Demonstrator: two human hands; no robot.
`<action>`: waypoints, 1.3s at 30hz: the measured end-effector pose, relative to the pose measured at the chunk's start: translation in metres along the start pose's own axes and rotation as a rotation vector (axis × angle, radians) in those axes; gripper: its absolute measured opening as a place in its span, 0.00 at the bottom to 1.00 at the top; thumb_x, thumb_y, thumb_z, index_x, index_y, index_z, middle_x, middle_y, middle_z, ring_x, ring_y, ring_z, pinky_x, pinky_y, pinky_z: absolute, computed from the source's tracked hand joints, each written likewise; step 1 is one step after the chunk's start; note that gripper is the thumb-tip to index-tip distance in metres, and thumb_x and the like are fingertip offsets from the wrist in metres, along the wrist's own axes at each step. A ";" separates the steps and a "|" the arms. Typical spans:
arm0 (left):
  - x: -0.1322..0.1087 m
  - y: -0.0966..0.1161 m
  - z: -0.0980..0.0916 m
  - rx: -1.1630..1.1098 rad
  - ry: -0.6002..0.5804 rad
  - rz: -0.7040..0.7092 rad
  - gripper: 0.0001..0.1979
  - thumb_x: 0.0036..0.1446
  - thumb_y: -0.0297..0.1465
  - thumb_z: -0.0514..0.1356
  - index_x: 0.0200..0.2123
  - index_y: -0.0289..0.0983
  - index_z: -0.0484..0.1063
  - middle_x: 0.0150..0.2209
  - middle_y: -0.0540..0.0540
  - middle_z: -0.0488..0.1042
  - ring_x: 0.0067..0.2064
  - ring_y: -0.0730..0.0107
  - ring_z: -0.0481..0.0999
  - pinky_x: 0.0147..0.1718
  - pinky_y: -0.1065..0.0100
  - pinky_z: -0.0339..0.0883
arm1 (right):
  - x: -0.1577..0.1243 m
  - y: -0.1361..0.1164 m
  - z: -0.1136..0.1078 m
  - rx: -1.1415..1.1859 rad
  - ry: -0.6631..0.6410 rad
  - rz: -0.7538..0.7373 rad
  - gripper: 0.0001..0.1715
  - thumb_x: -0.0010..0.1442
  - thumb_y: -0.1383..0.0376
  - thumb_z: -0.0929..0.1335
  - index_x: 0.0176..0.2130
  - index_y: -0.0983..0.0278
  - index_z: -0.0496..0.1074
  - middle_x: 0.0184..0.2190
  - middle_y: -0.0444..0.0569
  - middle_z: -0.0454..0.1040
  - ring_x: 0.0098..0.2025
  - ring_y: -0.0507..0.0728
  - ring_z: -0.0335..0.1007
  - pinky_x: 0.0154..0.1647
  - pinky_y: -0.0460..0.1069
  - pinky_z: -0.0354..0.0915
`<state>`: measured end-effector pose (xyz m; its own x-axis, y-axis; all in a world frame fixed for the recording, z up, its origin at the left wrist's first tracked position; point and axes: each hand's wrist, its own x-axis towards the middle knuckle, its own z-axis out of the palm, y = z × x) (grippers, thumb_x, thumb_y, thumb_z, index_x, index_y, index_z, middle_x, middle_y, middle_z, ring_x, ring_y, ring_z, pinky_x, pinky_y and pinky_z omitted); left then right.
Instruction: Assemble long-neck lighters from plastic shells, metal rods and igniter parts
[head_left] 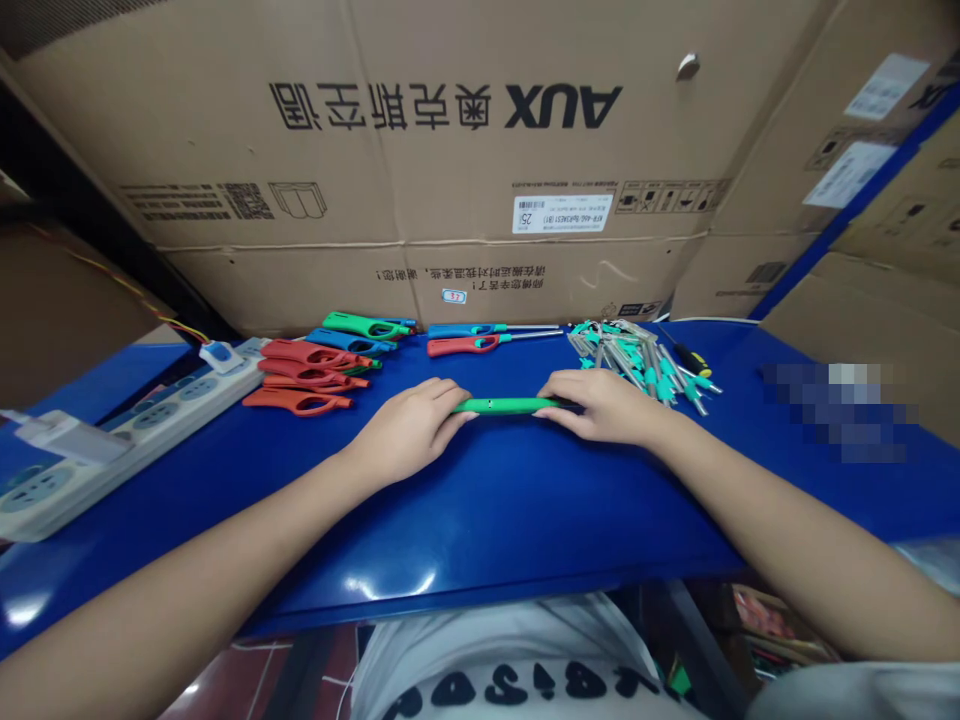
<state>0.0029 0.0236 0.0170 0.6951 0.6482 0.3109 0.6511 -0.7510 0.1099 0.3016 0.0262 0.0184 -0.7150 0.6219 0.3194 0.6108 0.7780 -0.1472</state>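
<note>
My left hand (415,425) pinches one end of a green lighter handle (499,405), seen edge-on above the blue table. At its other end my right hand (592,405) has its thumb and fingers closed on it; a short dark piece shows by those fingers. Beyond my hands lie a blue lighter (480,329) and a red lighter (465,345), each with a metal tube pointing right. Left of them is a pile of lighter handles (315,360) in red, orange, blue and green. Metal lighter tubes with teal collars (637,360) lie heaped just behind my right hand.
A screwdriver (691,360) with a black and yellow handle lies by the tube heap. A white power strip (135,440) with plugs runs along the left side of the blue table (480,520). Cardboard (450,210) walls the back. A blurred patch covers something at right.
</note>
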 end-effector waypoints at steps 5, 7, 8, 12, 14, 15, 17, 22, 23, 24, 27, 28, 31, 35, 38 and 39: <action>-0.002 0.012 -0.002 0.002 -0.026 0.032 0.12 0.69 0.35 0.55 0.49 0.36 0.73 0.43 0.42 0.77 0.45 0.58 0.78 0.44 0.61 0.72 | 0.002 -0.013 0.003 -0.122 0.033 -0.039 0.16 0.71 0.57 0.62 0.41 0.65 0.72 0.34 0.51 0.77 0.33 0.56 0.72 0.32 0.49 0.62; -0.004 0.019 -0.003 -0.010 -0.051 0.025 0.14 0.69 0.35 0.55 0.53 0.37 0.72 0.43 0.43 0.77 0.44 0.59 0.79 0.41 0.63 0.73 | 0.005 -0.021 0.005 -0.141 0.056 -0.084 0.17 0.72 0.56 0.61 0.42 0.65 0.72 0.35 0.51 0.77 0.34 0.56 0.72 0.32 0.49 0.61; -0.005 0.022 -0.004 -0.009 -0.077 0.020 0.14 0.70 0.35 0.54 0.54 0.37 0.71 0.43 0.43 0.77 0.42 0.60 0.80 0.39 0.64 0.73 | 0.006 -0.025 0.005 -0.148 0.061 -0.103 0.18 0.73 0.56 0.60 0.43 0.64 0.72 0.36 0.51 0.78 0.34 0.56 0.72 0.32 0.49 0.61; -0.006 0.026 -0.005 0.066 -0.141 -0.017 0.16 0.71 0.35 0.53 0.58 0.38 0.69 0.44 0.43 0.77 0.40 0.59 0.81 0.35 0.64 0.74 | 0.008 -0.026 -0.002 -0.178 0.041 -0.094 0.19 0.71 0.53 0.62 0.47 0.64 0.73 0.42 0.54 0.79 0.42 0.60 0.73 0.41 0.53 0.65; -0.005 0.022 -0.005 0.104 -0.150 -0.036 0.17 0.71 0.35 0.53 0.59 0.37 0.68 0.46 0.42 0.77 0.41 0.59 0.81 0.36 0.64 0.74 | 0.005 -0.018 -0.008 -0.209 0.032 -0.029 0.23 0.68 0.53 0.66 0.55 0.65 0.70 0.49 0.57 0.77 0.49 0.65 0.72 0.48 0.57 0.66; -0.005 0.020 -0.005 0.120 -0.151 -0.046 0.17 0.71 0.34 0.53 0.59 0.37 0.68 0.47 0.42 0.76 0.41 0.58 0.81 0.36 0.64 0.74 | 0.003 -0.012 -0.011 -0.224 0.030 0.013 0.26 0.66 0.54 0.68 0.58 0.65 0.67 0.52 0.59 0.75 0.52 0.67 0.71 0.51 0.59 0.66; -0.004 0.014 -0.005 0.149 -0.154 -0.070 0.17 0.71 0.34 0.52 0.58 0.37 0.68 0.48 0.41 0.76 0.42 0.58 0.81 0.36 0.64 0.74 | -0.001 0.002 -0.015 -0.222 0.027 0.087 0.31 0.64 0.55 0.70 0.61 0.64 0.65 0.54 0.59 0.74 0.54 0.69 0.69 0.54 0.62 0.65; -0.002 0.008 -0.006 0.197 -0.160 -0.130 0.17 0.71 0.34 0.51 0.57 0.37 0.69 0.48 0.41 0.76 0.42 0.56 0.81 0.36 0.63 0.74 | -0.007 0.029 -0.013 -0.167 -0.036 0.170 0.16 0.64 0.57 0.69 0.48 0.62 0.73 0.46 0.55 0.78 0.50 0.66 0.72 0.53 0.61 0.65; -0.003 0.008 -0.005 0.196 -0.153 -0.132 0.17 0.71 0.34 0.52 0.58 0.37 0.69 0.49 0.41 0.76 0.42 0.56 0.81 0.36 0.63 0.74 | -0.007 0.031 -0.012 -0.173 -0.047 0.170 0.12 0.65 0.59 0.68 0.46 0.63 0.74 0.44 0.55 0.78 0.49 0.66 0.72 0.52 0.61 0.64; -0.003 0.008 -0.005 0.190 -0.144 -0.131 0.17 0.70 0.34 0.52 0.58 0.37 0.68 0.49 0.41 0.76 0.42 0.57 0.81 0.36 0.63 0.74 | -0.006 0.032 -0.011 -0.178 -0.052 0.164 0.11 0.66 0.60 0.68 0.45 0.63 0.74 0.43 0.54 0.79 0.47 0.65 0.73 0.52 0.61 0.64; -0.003 0.008 -0.005 0.143 -0.076 -0.143 0.18 0.69 0.35 0.55 0.60 0.38 0.67 0.50 0.41 0.75 0.42 0.59 0.80 0.37 0.65 0.73 | -0.003 0.027 -0.007 -0.138 -0.016 0.105 0.10 0.67 0.62 0.66 0.44 0.63 0.75 0.42 0.55 0.79 0.46 0.64 0.73 0.50 0.60 0.64; -0.003 0.008 -0.005 0.118 -0.048 -0.150 0.18 0.68 0.36 0.55 0.59 0.38 0.68 0.49 0.41 0.75 0.42 0.59 0.80 0.37 0.65 0.73 | -0.002 0.024 -0.006 -0.110 0.009 0.076 0.10 0.67 0.62 0.66 0.44 0.63 0.75 0.42 0.55 0.79 0.46 0.63 0.73 0.50 0.59 0.64; -0.003 0.009 -0.005 0.033 0.008 -0.160 0.15 0.67 0.39 0.57 0.50 0.37 0.72 0.45 0.42 0.73 0.41 0.60 0.78 0.38 0.64 0.73 | 0.002 0.014 -0.003 -0.056 0.091 -0.012 0.10 0.68 0.61 0.65 0.44 0.63 0.74 0.41 0.54 0.78 0.44 0.61 0.71 0.48 0.57 0.65; -0.002 0.014 -0.005 0.014 -0.024 -0.151 0.12 0.68 0.39 0.57 0.39 0.36 0.71 0.40 0.43 0.72 0.37 0.62 0.77 0.37 0.64 0.72 | 0.004 0.005 0.002 -0.091 0.136 -0.085 0.11 0.70 0.60 0.64 0.44 0.64 0.73 0.41 0.56 0.78 0.43 0.62 0.69 0.46 0.57 0.66; -0.003 0.017 -0.005 0.083 -0.069 -0.144 0.10 0.68 0.37 0.56 0.37 0.36 0.69 0.38 0.44 0.72 0.36 0.61 0.76 0.35 0.63 0.71 | 0.004 0.004 0.002 -0.086 0.126 -0.113 0.11 0.70 0.61 0.64 0.45 0.64 0.73 0.41 0.57 0.78 0.43 0.62 0.70 0.46 0.57 0.67; -0.003 0.018 -0.005 0.100 -0.078 -0.141 0.10 0.68 0.37 0.56 0.37 0.37 0.68 0.38 0.44 0.72 0.36 0.60 0.76 0.35 0.63 0.71 | 0.004 0.005 0.001 -0.076 0.126 -0.114 0.11 0.69 0.62 0.64 0.45 0.64 0.73 0.41 0.56 0.78 0.43 0.62 0.70 0.46 0.57 0.67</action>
<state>0.0112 0.0075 0.0225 0.6135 0.7571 0.2245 0.7683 -0.6380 0.0517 0.3012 0.0326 0.0179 -0.7357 0.5100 0.4457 0.5557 0.8307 -0.0333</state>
